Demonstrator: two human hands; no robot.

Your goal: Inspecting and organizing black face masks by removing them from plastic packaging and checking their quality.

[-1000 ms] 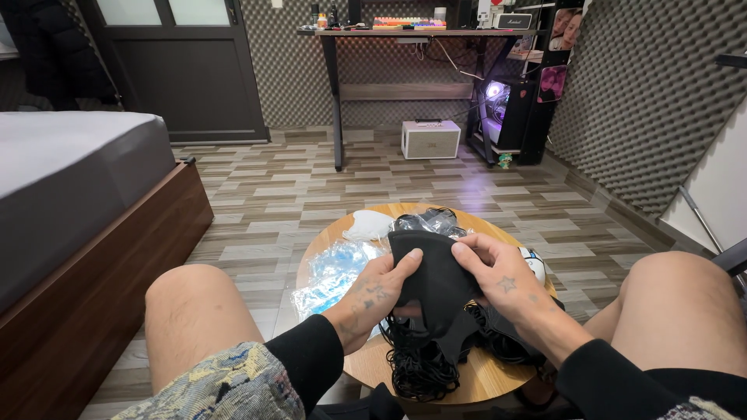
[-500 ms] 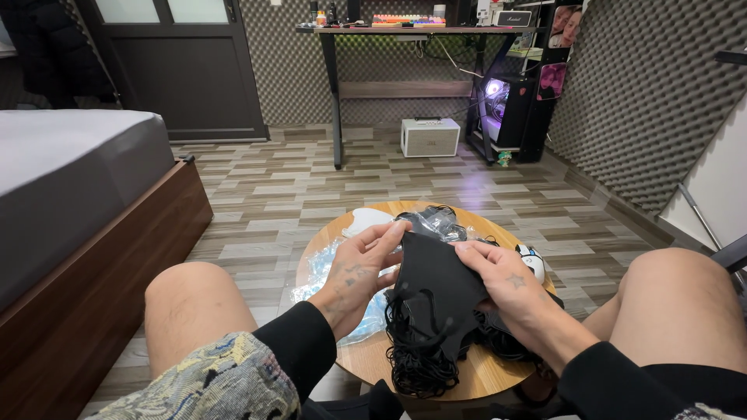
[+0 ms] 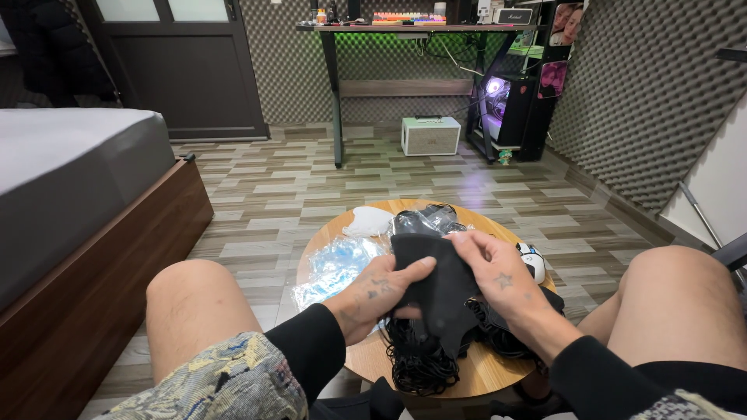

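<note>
Head view: black mask (image 3: pixel 436 288) lengthwise toward viewer.

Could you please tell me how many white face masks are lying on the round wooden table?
1. The white face mask lies at the far left edge of the round wooden table, beyond the clear plastic bag. More may be hidden under the black masks.

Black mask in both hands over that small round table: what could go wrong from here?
1. Ear loops may snag: the black mask hangs over a tangled pile of black masks whose loops spill past the round table edge.
2. That pile could slide off the edge if tugged.
3. The left hand works beside the clear plastic packets and the right hand beside the white mouse; either might get nudged.
</note>
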